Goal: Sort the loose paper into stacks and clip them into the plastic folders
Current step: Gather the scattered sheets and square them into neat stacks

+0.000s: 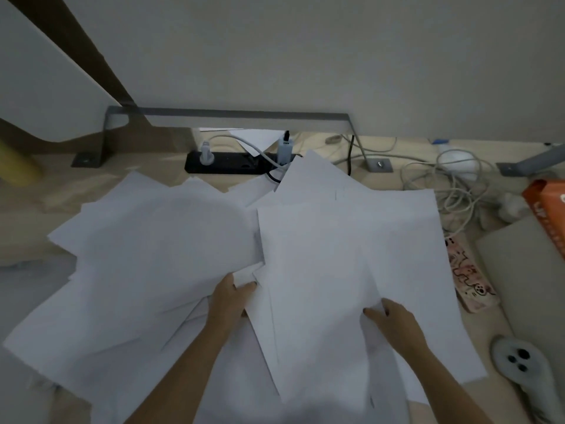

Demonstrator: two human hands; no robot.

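Several loose white paper sheets (159,249) lie fanned and overlapping across the desk, covering most of its middle. My left hand (229,298) pinches the edge of a few sheets near the centre, thumb on top. My right hand (394,322) rests on a right-hand group of sheets (351,240), fingers curled at the edge of one sheet. No plastic folder or clip shows in this view.
A black power strip (226,163) with plugs sits at the back under a grey metal bar (238,113). Tangled white cables (452,179), a patterned phone (467,276), an orange box (547,206), a grey laptop (529,264) and a white controller (519,359) crowd the right side.
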